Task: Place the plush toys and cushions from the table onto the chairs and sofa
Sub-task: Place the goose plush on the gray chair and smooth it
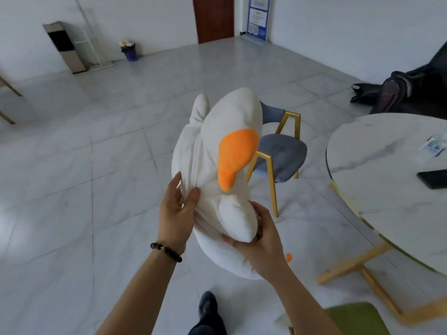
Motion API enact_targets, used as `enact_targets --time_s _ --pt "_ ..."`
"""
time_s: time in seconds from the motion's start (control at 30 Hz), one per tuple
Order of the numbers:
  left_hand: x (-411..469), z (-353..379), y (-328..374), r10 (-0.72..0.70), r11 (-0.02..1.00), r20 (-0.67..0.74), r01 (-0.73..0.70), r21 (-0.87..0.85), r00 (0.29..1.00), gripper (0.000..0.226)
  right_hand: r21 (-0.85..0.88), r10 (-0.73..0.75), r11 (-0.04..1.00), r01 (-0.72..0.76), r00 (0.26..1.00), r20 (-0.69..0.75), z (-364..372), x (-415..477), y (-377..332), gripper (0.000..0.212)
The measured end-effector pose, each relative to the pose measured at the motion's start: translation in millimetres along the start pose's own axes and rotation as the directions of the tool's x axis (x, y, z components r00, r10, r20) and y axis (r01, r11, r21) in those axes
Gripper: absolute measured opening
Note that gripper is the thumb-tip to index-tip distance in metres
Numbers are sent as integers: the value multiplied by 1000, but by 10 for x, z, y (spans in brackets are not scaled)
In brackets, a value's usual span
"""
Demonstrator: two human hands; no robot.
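Note:
A big white plush goose (205, 146) with an orange beak (235, 158) hangs in the air in front of me, held in both hands. My left hand (175, 211) pinches the white fabric at its left side. My right hand (261, 240) grips the rounded white end from below. Behind the toy stands a grey-blue cushioned chair (281, 153) with gold legs, its seat bare. The round marble table (377, 165) is at the right.
A black phone (433, 178) and a small packet (434, 145) lie on the table. A green chair seat (355, 319) shows at bottom right. Dark bags (399, 93) lie on the floor at far right. A bin (130, 52) and a metal cabinet (64, 47) stand by the far wall.

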State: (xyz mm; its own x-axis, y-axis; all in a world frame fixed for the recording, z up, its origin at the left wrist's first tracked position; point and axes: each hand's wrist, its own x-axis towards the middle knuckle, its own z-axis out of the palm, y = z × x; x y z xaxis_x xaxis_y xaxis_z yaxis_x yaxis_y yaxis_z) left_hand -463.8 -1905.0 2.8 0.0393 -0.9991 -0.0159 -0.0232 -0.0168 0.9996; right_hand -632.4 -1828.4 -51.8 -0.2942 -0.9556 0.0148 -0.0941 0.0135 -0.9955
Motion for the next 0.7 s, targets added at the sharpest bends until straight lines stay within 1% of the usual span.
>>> enact_targets --time_s 0.1,0.17,0.23,0.3,0.37,0.43,0.53,0.63,0.7 --pt "945 228 54 7 1000 116 -8 4 993 56 -1 27 1000 -28 993 -113 94 755 -83 85" --pt "1500 446 131 18 1000 216 -22 15 976 53 17 45 999 -42 984 -171 64 1174 -151 84" --pt "1952 694 183 13 1000 316 -21 21 949 56 11 55 998 -54 972 -229 -20 1512 -203 83" --pt "2335 989 184 5 1000 392 -12 16 920 58 -43 27 998 -42 957 -289 -155 1828 -190 86" --pt "2684 1325 123 -13 1000 452 11 6 892 57 -82 4 996 -30 955 -298 -327 2168 -134 92" --pt "3012 1686 34 -19 1000 522 21 1 853 52 -99 -3 995 -25 960 -279 -541 2531 10 90" --pt "3515 2233 -132 -29 999 585 5 43 811 50 -88 31 995 -56 963 -268 -850 3129 234 72" --pt "4068 2784 -234 -60 993 616 -15 115 785 55 -115 44 989 -89 938 -343 -1099 3803 450 50" --pt "4451 3132 -270 -88 981 629 -41 188 772 55 -126 46 987 -104 917 -397 -1237 4269 563 34"
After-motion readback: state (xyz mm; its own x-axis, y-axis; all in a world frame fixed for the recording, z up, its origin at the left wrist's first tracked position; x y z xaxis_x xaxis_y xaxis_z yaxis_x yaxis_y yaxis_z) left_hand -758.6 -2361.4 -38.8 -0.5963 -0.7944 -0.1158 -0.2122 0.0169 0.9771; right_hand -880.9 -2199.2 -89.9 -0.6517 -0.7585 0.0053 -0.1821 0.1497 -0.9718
